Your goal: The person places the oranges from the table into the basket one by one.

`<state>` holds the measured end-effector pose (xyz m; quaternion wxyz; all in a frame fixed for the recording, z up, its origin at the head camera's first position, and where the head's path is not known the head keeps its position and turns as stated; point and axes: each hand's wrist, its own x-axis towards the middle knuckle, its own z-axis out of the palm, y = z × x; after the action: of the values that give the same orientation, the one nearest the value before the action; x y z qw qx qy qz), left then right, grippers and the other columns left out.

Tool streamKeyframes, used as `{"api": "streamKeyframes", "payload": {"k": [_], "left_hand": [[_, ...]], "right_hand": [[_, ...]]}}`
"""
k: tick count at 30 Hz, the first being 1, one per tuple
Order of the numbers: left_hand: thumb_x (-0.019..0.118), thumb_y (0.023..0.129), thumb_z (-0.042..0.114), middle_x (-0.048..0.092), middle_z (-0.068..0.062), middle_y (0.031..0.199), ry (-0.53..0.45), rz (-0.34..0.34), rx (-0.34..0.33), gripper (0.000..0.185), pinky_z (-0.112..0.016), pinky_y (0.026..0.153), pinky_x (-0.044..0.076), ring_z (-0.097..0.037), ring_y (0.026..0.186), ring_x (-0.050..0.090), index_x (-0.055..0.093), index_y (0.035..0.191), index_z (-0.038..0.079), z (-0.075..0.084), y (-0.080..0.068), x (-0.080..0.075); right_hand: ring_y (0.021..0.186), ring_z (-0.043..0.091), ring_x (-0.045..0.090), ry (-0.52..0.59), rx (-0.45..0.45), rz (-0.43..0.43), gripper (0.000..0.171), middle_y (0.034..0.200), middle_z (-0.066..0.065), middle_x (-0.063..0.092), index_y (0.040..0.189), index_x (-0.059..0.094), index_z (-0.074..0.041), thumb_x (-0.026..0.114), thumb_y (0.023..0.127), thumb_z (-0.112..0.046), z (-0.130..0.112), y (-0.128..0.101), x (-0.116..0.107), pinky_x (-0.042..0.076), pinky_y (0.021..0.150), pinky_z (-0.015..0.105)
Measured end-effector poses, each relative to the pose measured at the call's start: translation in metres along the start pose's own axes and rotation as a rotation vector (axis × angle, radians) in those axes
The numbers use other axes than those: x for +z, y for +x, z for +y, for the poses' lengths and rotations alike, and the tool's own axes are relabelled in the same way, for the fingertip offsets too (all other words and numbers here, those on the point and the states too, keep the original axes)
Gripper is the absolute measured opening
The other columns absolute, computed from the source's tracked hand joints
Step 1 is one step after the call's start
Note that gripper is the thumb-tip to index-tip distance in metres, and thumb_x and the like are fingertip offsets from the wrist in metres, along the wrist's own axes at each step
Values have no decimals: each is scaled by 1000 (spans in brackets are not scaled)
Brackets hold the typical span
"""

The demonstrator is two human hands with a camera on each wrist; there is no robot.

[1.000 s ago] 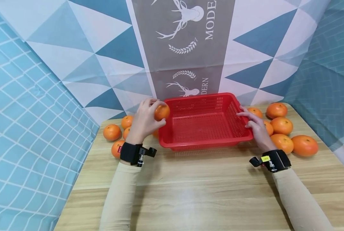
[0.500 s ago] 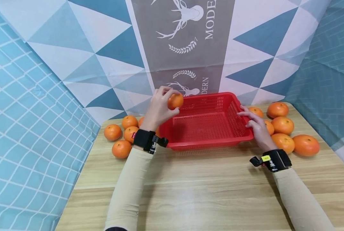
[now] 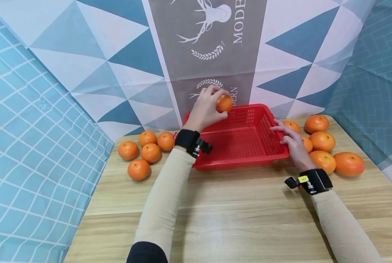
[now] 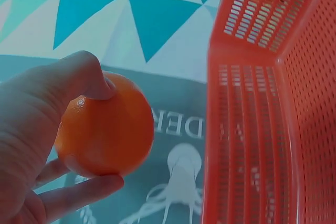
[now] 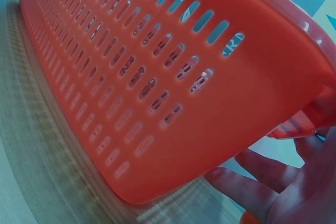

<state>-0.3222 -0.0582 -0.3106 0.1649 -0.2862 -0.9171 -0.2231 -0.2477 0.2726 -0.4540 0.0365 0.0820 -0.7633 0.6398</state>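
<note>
My left hand (image 3: 205, 110) holds an orange (image 3: 224, 104) between thumb and fingers, raised over the back rim of a red perforated plastic basket (image 3: 238, 144). In the left wrist view the thumb presses the top of the orange (image 4: 113, 135) and the fingers support it from below, beside the basket wall (image 4: 241, 145). My right hand (image 3: 293, 144) grips the basket's right end, fingers over the rim. The right wrist view shows its fingers (image 5: 247, 184) at the end handle, under the slotted side (image 5: 210, 114). The basket's inside holds nothing.
Several oranges (image 3: 151, 152) lie on the wooden table (image 3: 235, 215) left of the basket. Several more, some larger (image 3: 348, 164), are grouped on the right beside my right hand. A patterned cloth (image 3: 212, 51) hangs directly behind the basket.
My left hand has carried the orange up and to the right, from the basket's left edge to above its back rim. The right hand and the basket have stayed put.
</note>
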Motion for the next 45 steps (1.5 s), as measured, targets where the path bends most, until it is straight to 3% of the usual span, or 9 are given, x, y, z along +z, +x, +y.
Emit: {"api": "streamKeyframes", "payload": {"k": [12, 20, 24, 33, 41, 45], "left_hand": [[83, 98, 25, 60, -7, 153, -9, -124, 37, 50, -35, 112, 60, -25, 145, 52, 70, 146, 23, 27, 37, 29], [83, 100, 26, 59, -5, 154, -2, -197, 65, 49, -34, 112, 61, -26, 147, 52, 68, 146, 27, 39, 43, 48], [84, 100, 25, 61, -4, 156, 0, -210, 53, 50, -36, 113, 61, -26, 147, 53, 69, 147, 26, 39, 43, 59], [86, 99, 22, 63, -3, 158, -48, -263, -16, 52, -39, 120, 56, -24, 146, 55, 70, 148, 24, 31, 43, 85], [87, 98, 20, 63, -5, 159, -80, -320, -28, 54, -33, 112, 60, -25, 142, 55, 70, 150, 24, 30, 45, 106], [87, 98, 21, 61, -4, 161, -85, -363, -61, 56, -33, 111, 61, -24, 143, 53, 69, 151, 25, 29, 45, 118]], "right_hand": [[177, 39, 15, -5, -13, -2, 60, 191, 3, 23, 156, 59, 0, 36, 101, 5, 0, -1, -2, 56, 98, 6], [170, 28, 23, -167, -8, -16, 60, 190, -5, 22, 166, 55, -21, 35, 112, -4, 3, -7, -6, 58, 93, 11], [170, 28, 22, -173, 3, -15, 59, 190, -9, 22, 166, 55, -23, 35, 114, -6, 3, -8, -7, 58, 94, 11], [172, 33, 21, -138, -29, -34, 60, 191, -1, 21, 164, 56, -13, 34, 110, 0, 4, -4, -8, 56, 96, 9], [174, 35, 18, -49, -9, -26, 60, 191, -3, 22, 162, 56, -7, 36, 105, 1, 3, -2, -4, 57, 98, 8], [176, 39, 16, -28, -23, -16, 60, 191, 3, 22, 156, 57, 2, 35, 101, 5, 2, -1, -2, 52, 102, 5]]}}
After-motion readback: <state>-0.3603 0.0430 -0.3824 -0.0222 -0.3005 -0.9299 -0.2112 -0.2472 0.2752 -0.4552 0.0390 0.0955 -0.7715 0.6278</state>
